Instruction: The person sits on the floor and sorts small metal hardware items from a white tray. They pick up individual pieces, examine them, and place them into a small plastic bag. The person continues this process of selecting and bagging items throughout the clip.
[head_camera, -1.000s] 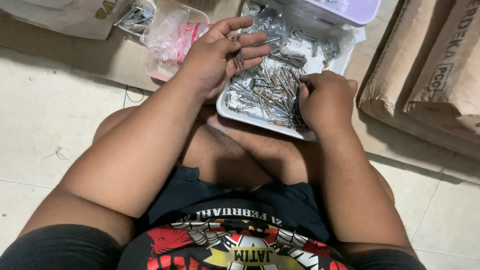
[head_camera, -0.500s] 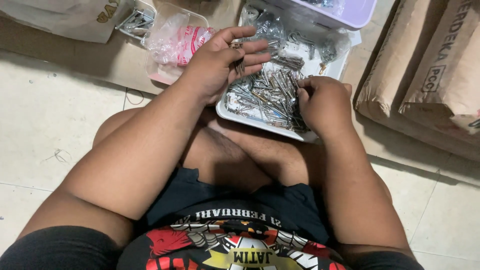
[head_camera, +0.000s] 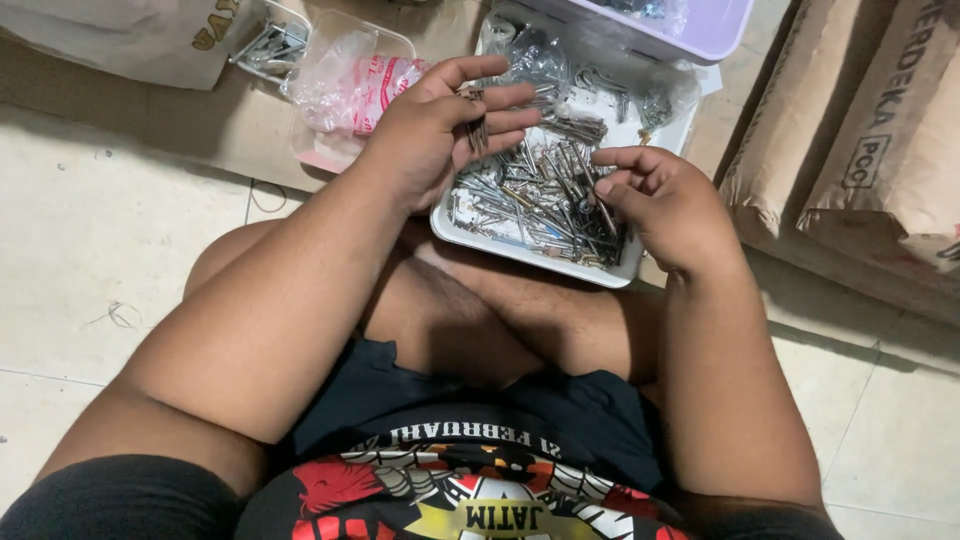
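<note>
— Metal everywhere on my feed: a white tray (head_camera: 470, 232) heaped with screws and nails (head_camera: 545, 195), resting against the knees. What do the hands show?

— On my screen the left hand (head_camera: 430, 130) hovers over the tray's left end, palm up, fingers half curled, a small bundle of nails (head_camera: 478, 128) pinched between thumb and fingers. How many, I cannot tell; they blur together.

— And the right hand (head_camera: 665, 200)?

— It sits at the tray's right edge, fingertips (head_camera: 605, 185) bent down into the pile. Whether they actually grip a piece is hidden by the fingers themselves.

— Anything cut off?

— A lilac tub (head_camera: 700, 30) runs out of the top edge, and clear plastic bags (head_camera: 540, 60) beside it mask their contents. A clear box (head_camera: 340, 85) with a pink-printed bag lies left of the tray. Brown sacks (head_camera: 880, 130) are cropped at right.
</note>
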